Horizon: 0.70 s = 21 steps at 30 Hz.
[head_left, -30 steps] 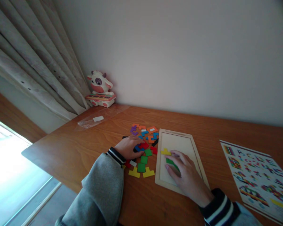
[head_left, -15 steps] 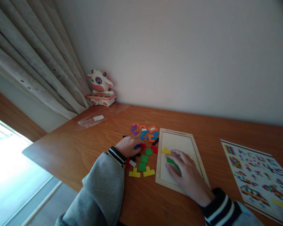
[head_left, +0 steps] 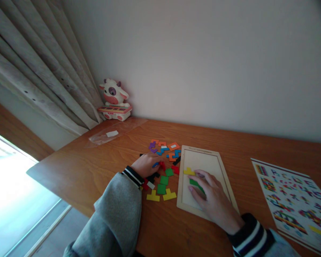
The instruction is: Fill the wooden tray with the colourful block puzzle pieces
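My left hand (head_left: 146, 165) reaches into a spread of flat coloured puzzle pieces, its fingers curled down. At its fingertips a red puzzle piece (head_left: 162, 165) stands tilted, and a blue piece (head_left: 155, 164) shows by the fingers. Over a shallow wooden tray (head_left: 179, 192) rests my right hand (head_left: 212, 196), thumb and fingers apart. Beneath it lies a green piece (head_left: 197, 185), partly covered by the hand; whether the fingers touch it is unclear. A yellow T-shaped piece (head_left: 188, 171) lies in the tray just beyond the green one.
Green squares (head_left: 164, 180), yellow T pieces (head_left: 153, 196) and an orange piece (head_left: 173, 146) lie left of the tray. A printed pattern sheet (head_left: 291, 200) is on the right. Farther back are a clear plastic bag (head_left: 101, 137) and a cow toy (head_left: 114, 100) by the curtain.
The red piece at my left fingertips has tipped up, and a blue piece near that hand has shifted. My right hand stays in place over the tray.
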Tool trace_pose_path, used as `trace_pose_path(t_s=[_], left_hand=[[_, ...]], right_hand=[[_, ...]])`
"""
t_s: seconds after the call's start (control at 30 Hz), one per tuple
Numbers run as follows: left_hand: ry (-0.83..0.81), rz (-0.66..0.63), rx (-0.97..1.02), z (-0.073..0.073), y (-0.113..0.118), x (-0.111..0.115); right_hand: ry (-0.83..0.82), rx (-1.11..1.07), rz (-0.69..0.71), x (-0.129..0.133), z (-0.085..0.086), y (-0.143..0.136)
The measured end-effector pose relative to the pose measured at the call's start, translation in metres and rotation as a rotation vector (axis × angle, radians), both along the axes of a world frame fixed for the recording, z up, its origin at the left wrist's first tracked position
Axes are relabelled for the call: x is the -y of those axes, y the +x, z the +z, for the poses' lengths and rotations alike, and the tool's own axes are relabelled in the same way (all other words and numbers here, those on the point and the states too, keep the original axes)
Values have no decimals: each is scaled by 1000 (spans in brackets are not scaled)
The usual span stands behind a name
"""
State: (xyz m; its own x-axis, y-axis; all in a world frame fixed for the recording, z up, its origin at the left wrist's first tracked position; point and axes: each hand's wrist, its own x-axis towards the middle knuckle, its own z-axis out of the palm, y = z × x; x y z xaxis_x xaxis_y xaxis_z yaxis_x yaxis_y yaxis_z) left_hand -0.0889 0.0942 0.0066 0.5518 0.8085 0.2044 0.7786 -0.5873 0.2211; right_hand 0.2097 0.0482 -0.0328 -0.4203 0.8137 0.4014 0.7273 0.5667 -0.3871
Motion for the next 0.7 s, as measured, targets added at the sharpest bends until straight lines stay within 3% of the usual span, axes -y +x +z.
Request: trace_pose_path(t_s=[0.43, 0.7], left_hand=[[-10, 26, -18, 3, 2, 2], [31, 22, -16, -2, 5, 0]], right_hand=[[25, 23, 13, 1, 6, -1], [51, -24, 132, -1, 9, -1]])
